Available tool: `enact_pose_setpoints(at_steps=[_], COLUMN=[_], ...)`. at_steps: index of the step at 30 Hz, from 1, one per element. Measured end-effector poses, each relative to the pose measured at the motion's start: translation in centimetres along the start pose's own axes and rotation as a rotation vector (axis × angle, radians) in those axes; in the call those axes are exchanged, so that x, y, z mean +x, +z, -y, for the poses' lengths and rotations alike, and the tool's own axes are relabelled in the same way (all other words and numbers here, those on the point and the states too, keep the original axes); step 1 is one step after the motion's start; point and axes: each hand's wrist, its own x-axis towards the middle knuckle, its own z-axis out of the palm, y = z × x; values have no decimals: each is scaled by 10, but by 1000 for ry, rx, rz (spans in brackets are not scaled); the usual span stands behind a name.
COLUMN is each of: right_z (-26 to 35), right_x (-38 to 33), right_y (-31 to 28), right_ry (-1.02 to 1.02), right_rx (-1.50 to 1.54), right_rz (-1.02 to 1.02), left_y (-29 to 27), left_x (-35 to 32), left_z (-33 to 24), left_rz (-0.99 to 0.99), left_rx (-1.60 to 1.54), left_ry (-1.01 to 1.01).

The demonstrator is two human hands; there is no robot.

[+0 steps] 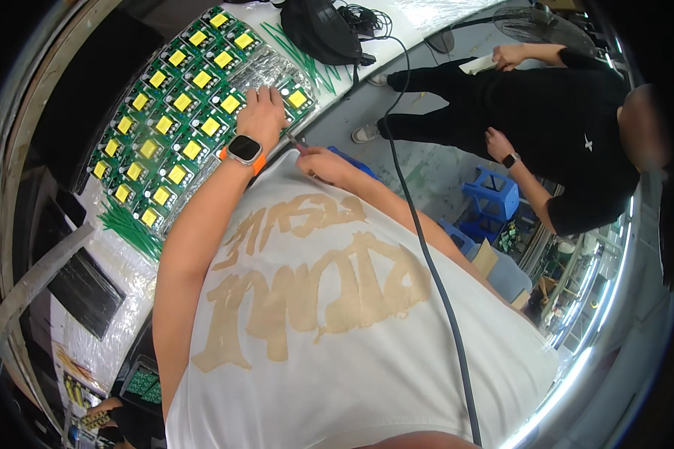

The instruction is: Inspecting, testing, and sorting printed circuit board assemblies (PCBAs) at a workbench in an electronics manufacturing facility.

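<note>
Rows of green circuit boards [182, 102], each with a yellow block on top, cover the bench at the upper left. My left hand [260, 116], with a watch on an orange strap, reaches over the near boards. Its fingers are stretched out and slightly apart, resting at a board beside the bare foil strip. Close to the bench edge, my right hand [323, 165] is closed around red-handled pliers [301, 147]. Their metal tip points toward the board by my left wrist; the jaws are too small to read.
Green cable ties [131, 230] lie left of the boards, and more green strips [296, 51] lie beyond. A black bag [318, 31] sits at the far edge. A dark cable [416, 224] hangs across the view. At right stands another person [562, 127] near a blue stool [492, 191].
</note>
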Motion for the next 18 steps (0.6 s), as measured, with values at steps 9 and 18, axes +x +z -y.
enact_pose_setpoints(at_steps=[9, 18], right_z=[-16, -31], right_x=[-14, -6], right_y=[-12, 11], right_ry=[110, -79], right_rx=[197, 106], right_rz=[89, 208], left_y=[-23, -18], left_x=[-29, -81], left_z=[18, 28], left_rz=[-140, -212], left_rx=[-232, -160], left_ry=[0, 65])
